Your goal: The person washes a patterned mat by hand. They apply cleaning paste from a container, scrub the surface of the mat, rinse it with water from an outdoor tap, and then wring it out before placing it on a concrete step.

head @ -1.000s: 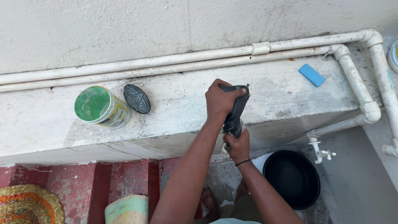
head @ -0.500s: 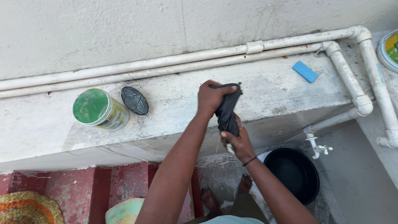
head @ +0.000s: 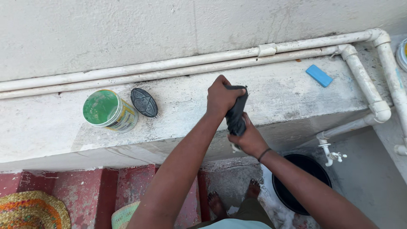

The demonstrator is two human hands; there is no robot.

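Both my hands grip a twisted dark wet cloth (head: 235, 113) at the front edge of a concrete ledge (head: 186, 106). My left hand (head: 221, 97) clasps its upper end above the ledge. My right hand (head: 249, 140) squeezes its lower end just below the ledge's edge, where a pale bit of cloth or foam shows under the fingers. A green-topped round tub (head: 108, 110) lies on its side at the ledge's left, with a black oval brush (head: 144, 102) beside it.
A blue bar of soap (head: 319, 76) lies on the ledge at right. White pipes (head: 254, 53) run along the wall and bend down to a tap (head: 333, 155). A black basin (head: 303, 180) stands on the wet floor below. Red steps (head: 85, 191) and woven mats (head: 29, 212) lie at lower left.
My hands have kept wringing the cloth, the right hand turning and shifting slightly right. The view has swung a little right and back.
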